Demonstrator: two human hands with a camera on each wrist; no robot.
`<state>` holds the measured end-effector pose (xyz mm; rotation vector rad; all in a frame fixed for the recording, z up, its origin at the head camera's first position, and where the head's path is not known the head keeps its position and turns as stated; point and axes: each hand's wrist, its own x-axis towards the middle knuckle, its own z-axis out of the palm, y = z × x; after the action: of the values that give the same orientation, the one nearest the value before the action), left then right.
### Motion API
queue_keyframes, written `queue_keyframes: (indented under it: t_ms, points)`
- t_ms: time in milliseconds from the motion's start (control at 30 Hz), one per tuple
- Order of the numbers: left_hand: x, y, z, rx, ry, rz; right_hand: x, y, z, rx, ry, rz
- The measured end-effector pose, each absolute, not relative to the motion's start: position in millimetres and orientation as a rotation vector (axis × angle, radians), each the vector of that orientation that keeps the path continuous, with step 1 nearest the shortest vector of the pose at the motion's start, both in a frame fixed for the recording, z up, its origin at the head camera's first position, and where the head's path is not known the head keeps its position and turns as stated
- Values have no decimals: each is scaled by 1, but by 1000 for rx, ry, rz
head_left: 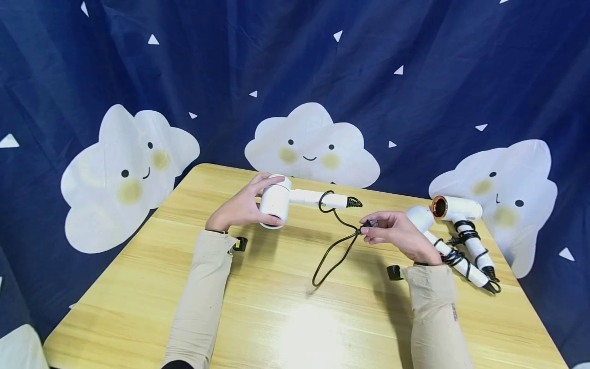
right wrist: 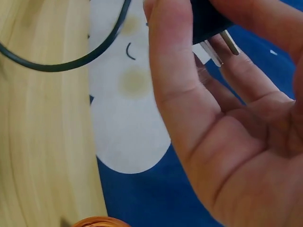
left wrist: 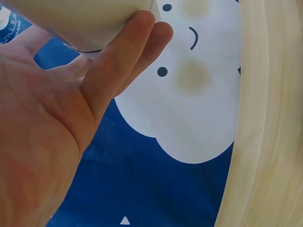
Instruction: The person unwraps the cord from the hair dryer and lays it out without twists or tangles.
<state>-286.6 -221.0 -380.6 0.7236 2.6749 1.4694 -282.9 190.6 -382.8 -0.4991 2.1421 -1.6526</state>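
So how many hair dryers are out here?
3. The left hand holds one white hair dryer. Two more are on the right side of the table: the copper-rimmed dryer and, left of it, another dryer, partly hidden by the right hand.

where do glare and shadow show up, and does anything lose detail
Head view: white glare on the near tabletop, soft shadow beside the right sleeve; left wrist view: the white hair dryer shows little detail; right wrist view: the plug reads nearly black, its prongs brighter.
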Motion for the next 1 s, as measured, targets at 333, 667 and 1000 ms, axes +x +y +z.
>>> queue_keyframes:
  t_ms: [333, 667, 1000]
  points:
    - [-286, -220, -378, 732, 2665, 1488, -288, 190, -393, -425, 2149, -1595]
    - [-286, -220, -377, 758, 2666, 1476, -289, 188, -395, -302, 2217, -1629]
    - [-287, -218, -379, 748, 2675, 1431, -293, 185, -402, -117, 2243, -1730]
